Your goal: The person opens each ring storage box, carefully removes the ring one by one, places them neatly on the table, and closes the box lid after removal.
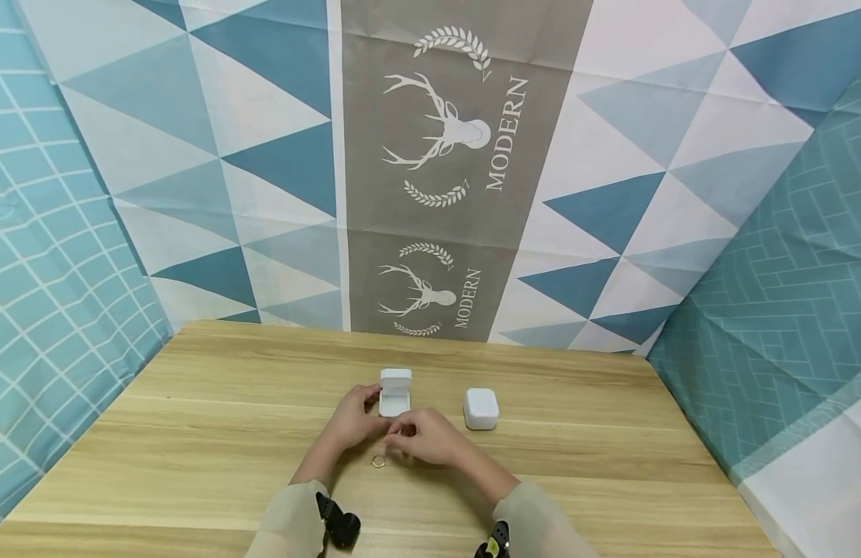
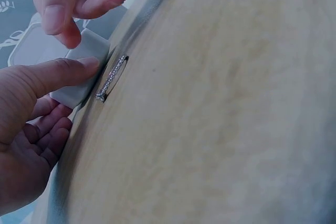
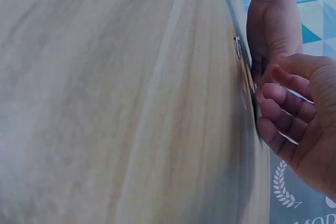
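Ring lies near right grip, its hold unclear; left grip holds box.

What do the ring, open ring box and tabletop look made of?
Ring: shiny metal, probably set with clear stones; its band sparkles in beads.
Open ring box: smooth white shell, maybe plastic; even, rounded surface.
Tabletop: low-sheen wood or printed imitation; streaky grain.

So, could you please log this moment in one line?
left hand: holds open box | right hand: near ring | ring: on table | other box: closed
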`<state>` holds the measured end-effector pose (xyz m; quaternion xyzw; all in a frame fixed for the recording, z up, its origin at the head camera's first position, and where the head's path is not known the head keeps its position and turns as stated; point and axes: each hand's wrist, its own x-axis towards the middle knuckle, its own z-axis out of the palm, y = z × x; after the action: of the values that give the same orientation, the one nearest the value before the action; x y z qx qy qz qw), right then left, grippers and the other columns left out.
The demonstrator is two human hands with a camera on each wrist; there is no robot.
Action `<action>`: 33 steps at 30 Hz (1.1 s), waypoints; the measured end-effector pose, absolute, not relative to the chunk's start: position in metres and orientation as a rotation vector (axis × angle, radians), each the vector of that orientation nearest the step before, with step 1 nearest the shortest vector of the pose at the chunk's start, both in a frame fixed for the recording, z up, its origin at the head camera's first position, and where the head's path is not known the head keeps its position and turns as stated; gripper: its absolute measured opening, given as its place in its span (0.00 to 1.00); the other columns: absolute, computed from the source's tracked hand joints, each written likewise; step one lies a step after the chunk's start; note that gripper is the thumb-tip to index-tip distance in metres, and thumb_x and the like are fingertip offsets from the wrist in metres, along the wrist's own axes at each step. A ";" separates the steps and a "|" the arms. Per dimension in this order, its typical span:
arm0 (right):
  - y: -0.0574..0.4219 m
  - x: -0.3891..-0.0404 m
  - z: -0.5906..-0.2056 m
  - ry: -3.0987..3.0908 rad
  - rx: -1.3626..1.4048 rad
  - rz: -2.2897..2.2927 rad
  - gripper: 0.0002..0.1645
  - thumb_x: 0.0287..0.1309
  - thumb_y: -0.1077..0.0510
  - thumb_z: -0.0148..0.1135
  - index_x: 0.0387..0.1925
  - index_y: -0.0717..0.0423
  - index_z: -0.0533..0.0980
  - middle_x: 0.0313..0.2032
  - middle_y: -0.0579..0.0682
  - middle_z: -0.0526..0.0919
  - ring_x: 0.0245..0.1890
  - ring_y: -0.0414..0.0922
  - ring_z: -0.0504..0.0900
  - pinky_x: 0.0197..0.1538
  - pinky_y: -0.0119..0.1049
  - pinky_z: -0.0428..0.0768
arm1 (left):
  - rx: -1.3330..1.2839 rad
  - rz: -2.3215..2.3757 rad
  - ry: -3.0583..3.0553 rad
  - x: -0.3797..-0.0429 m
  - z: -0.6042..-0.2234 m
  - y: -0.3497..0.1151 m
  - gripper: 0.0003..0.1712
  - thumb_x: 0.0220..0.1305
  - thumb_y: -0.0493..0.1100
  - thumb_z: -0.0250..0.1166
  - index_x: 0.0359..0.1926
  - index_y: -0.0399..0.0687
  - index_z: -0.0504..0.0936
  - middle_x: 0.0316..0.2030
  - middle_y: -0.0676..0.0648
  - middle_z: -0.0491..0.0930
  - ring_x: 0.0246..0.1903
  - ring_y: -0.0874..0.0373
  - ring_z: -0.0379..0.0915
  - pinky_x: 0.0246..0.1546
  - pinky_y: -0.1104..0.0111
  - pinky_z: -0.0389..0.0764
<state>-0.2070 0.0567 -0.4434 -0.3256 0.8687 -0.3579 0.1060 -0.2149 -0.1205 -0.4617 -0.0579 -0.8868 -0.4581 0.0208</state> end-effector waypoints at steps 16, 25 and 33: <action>0.066 -0.211 -0.441 2.644 -0.825 -1.316 0.11 0.58 0.51 0.61 0.33 0.54 0.83 0.27 0.46 0.83 0.24 0.32 0.74 0.29 0.25 0.75 | -0.172 -1.439 -2.733 -0.217 -0.463 -0.120 0.40 0.42 0.42 0.76 0.58 0.34 0.73 0.46 0.41 0.77 0.51 0.47 0.72 0.57 0.52 0.71; 0.069 -0.212 -0.443 2.708 -0.725 -1.512 0.10 0.57 0.53 0.62 0.34 0.55 0.82 0.32 0.48 0.82 0.29 0.36 0.75 0.32 0.25 0.76 | -0.174 -1.440 -2.727 -0.217 -0.463 -0.121 0.40 0.41 0.41 0.77 0.58 0.33 0.73 0.44 0.41 0.77 0.48 0.48 0.73 0.55 0.52 0.73; 0.069 -0.215 -0.440 2.691 -0.619 -1.669 0.12 0.57 0.53 0.63 0.38 0.57 0.82 0.35 0.51 0.84 0.32 0.37 0.77 0.28 0.26 0.79 | -0.175 -1.423 -2.727 -0.217 -0.463 -0.120 0.39 0.41 0.41 0.77 0.57 0.34 0.74 0.44 0.41 0.77 0.48 0.48 0.73 0.55 0.52 0.73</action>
<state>-0.2149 0.0690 -0.4399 -0.1918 0.8333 -0.5167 -0.0425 -0.2174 -0.1204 -0.4635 -0.0568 -0.8847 -0.4617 0.0302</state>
